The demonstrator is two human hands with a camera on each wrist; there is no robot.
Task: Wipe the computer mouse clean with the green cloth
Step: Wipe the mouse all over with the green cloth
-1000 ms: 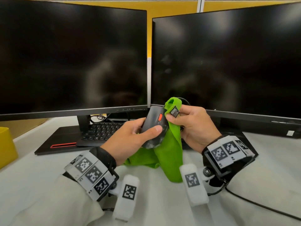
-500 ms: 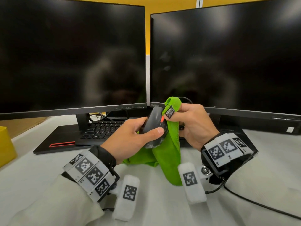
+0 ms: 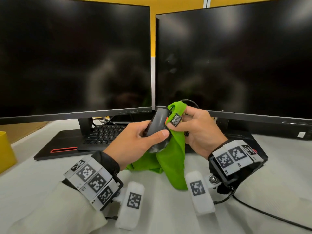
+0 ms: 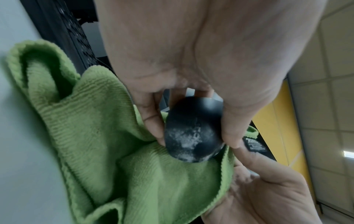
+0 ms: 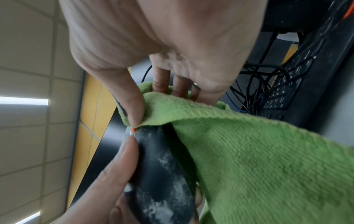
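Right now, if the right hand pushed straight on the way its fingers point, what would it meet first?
The mouse. The right hand pinches the cloth and points left at the mouse's side, which the left hand grips. The cloth lies between, so the fingers would likely press cloth onto the mouse.

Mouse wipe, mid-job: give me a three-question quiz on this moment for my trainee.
1. True or false: the mouse rests on the desk.
2. Which hand pinches the cloth? A) left hand B) right hand C) neither
3. Fill in: whitish residue shows on the mouse's ____ end, the one nearer the person.

Key:
1. False; the left hand holds it up off the desk.
2. B; thumb and fingers pinch the cloth at the mouse's far end.
3. Rear (near) end.
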